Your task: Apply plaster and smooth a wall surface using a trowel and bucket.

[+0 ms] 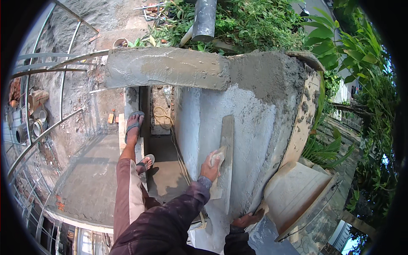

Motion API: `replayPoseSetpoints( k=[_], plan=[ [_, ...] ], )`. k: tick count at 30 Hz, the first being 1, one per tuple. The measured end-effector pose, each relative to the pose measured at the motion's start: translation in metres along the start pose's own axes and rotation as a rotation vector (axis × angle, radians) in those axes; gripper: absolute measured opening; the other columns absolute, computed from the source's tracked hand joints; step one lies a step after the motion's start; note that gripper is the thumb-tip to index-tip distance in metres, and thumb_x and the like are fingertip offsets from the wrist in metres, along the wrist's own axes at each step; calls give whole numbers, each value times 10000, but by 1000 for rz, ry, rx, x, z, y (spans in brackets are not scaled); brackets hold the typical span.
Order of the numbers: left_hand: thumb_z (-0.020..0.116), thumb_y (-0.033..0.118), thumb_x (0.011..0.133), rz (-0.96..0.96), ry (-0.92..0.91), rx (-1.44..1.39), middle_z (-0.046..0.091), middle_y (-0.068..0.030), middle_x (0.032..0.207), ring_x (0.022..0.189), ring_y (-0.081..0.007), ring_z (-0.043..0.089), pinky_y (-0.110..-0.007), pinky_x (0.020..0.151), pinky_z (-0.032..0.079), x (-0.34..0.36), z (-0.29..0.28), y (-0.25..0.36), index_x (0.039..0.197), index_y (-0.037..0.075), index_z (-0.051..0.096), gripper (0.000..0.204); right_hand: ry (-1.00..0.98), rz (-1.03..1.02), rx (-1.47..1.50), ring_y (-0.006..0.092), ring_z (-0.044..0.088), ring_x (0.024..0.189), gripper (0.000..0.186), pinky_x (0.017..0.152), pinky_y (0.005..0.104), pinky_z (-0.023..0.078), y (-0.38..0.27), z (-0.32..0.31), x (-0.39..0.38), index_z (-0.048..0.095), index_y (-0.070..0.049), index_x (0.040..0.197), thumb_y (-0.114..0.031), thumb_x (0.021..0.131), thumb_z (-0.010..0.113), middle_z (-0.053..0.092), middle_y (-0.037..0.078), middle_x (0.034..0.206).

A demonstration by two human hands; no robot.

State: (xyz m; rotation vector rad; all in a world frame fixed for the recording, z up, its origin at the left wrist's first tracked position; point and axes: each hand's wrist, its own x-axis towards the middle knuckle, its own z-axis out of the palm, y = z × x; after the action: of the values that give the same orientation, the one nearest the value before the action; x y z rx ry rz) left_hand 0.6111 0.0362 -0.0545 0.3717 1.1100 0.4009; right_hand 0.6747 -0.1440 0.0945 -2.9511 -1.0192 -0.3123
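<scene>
My left hand (209, 166) is closed round the pale handle of a long, narrow plastering float (227, 132). The float's blade lies along the smooth grey cement surface (250, 123). Lower and to the right, my right hand (246, 220) reaches to the edge of that surface, beside a pale curved panel (293, 191). Its fingers look stretched out, partly in shadow, and nothing shows in them. A darker, rougher band of mortar (265, 76) covers the far right part, joining a wet cement ledge (182, 66) across the far side.
My sandalled feet (134, 125) stand on a narrow ledge beside a deep opening (165, 148) with a cable (174, 131) hanging in it. A metal frame (42, 136) and buckets (39, 126) are at left. A grey pipe (205, 21) and plants (255, 21) stand beyond the ledge.
</scene>
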Motion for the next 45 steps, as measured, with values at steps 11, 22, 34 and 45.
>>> replayPoseSetpoints(
  k=[11, 22, 34, 45],
  plan=[
    [408, 375, 852, 596, 11, 114, 574, -152, 839, 427, -148, 531, -275, 462, 444, 121, 36, 218, 1147, 57, 401, 434, -7, -3, 18, 380, 266, 1148, 566, 965, 447, 214, -3, 0, -1, 218, 122, 1204, -316, 848, 252, 252, 277, 1225],
    [432, 358, 838, 292, 7, -19, 539, -137, 960, 547, -174, 563, -272, 434, 473, 27, 14, 43, 1165, 56, 394, 446, 61, -24, 23, 395, 256, 1136, 571, 945, 470, 175, 26, 7, -7, 267, 94, 1192, -355, 840, 280, 287, 274, 1212],
    [421, 269, 859, 226, -19, -189, 541, -141, 904, 404, -161, 498, -271, 378, 426, 119, 3, 84, 1148, 43, 384, 369, -17, 28, 32, 380, 277, 1143, 568, 954, 452, 240, -11, -3, -2, 220, 114, 1207, -319, 842, 267, 265, 274, 1219],
    [466, 302, 833, 564, 232, 462, 441, -218, 1152, 956, -371, 502, -371, 833, 391, 39, -7, 103, 1216, 75, 352, 459, 49, -61, -9, 386, 287, 1141, 540, 940, 470, 246, 16, -1, -3, 246, 93, 1210, -297, 837, 244, 284, 284, 1213]
  ],
)
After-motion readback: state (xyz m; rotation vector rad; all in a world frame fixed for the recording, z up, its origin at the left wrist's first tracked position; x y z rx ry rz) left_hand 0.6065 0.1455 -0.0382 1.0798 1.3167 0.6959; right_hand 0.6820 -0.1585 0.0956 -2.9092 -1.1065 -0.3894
